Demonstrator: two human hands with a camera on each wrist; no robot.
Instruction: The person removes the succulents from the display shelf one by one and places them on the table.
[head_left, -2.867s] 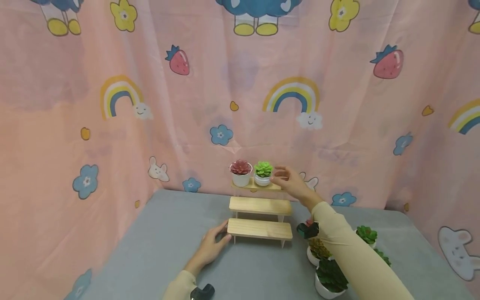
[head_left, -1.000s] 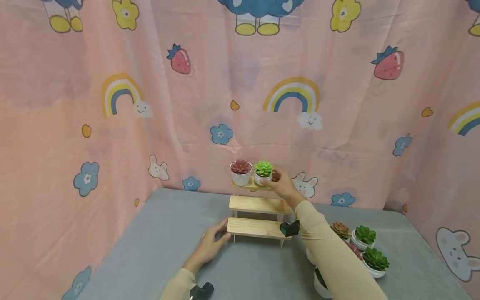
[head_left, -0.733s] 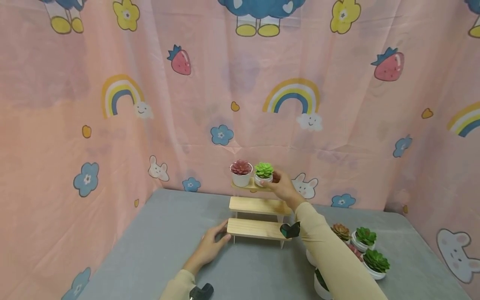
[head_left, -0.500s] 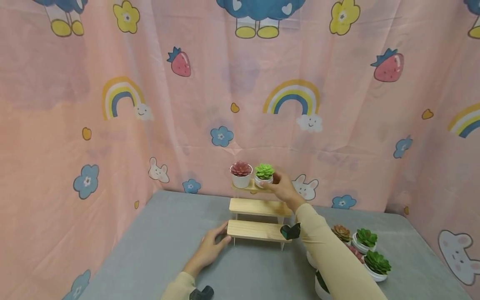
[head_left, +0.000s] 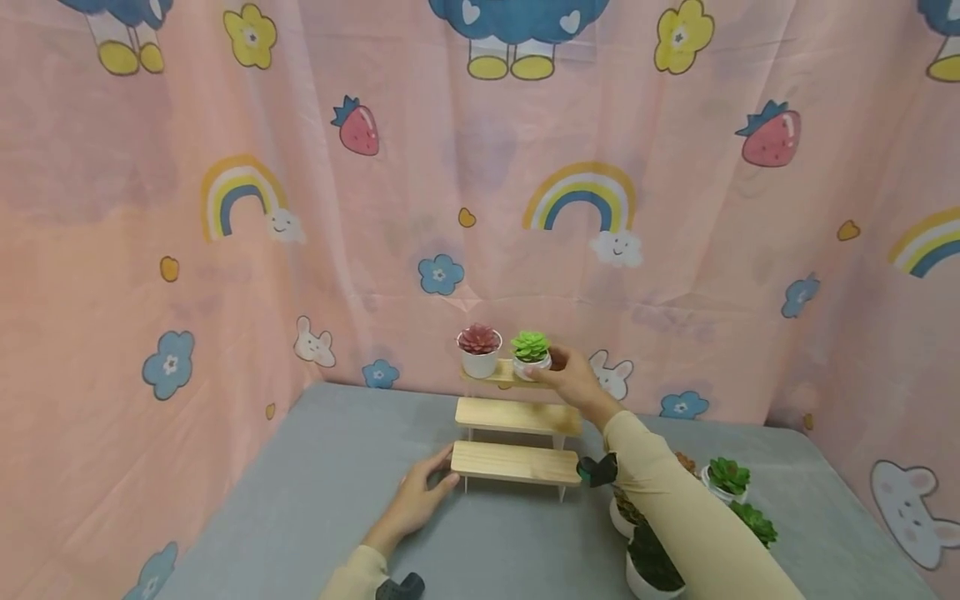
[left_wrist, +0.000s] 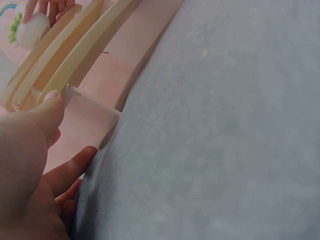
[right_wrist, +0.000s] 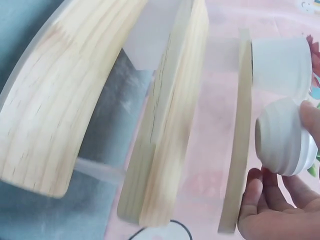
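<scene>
A three-tier wooden display stand (head_left: 516, 463) with clear supports stands at the back of the grey table. My left hand (head_left: 411, 498) grips the left end of its lowest board; in the left wrist view the thumb (left_wrist: 52, 102) presses against the board's end. On the top board, my right hand (head_left: 579, 382) pinches a bright green potted succulent (head_left: 531, 347) by its ribbed white pot. From the right wrist, that pot (right_wrist: 282, 136) looks slightly tilted, its base close over the top board (right_wrist: 239, 135). To its left sits a dark red succulent (head_left: 478, 360) in a white pot.
Several other potted succulents stand on the table (head_left: 300, 500) at the right, including a green one (head_left: 727, 475) and a dark green one (head_left: 654, 567), partly hidden by the right sleeve (head_left: 682, 500). A pink patterned curtain (head_left: 405, 208) hangs behind the table.
My right hand has come in from beside the bright green succulent and taken hold of its pot. The pot has shifted slightly right, away from the red one. My left hand stays put.
</scene>
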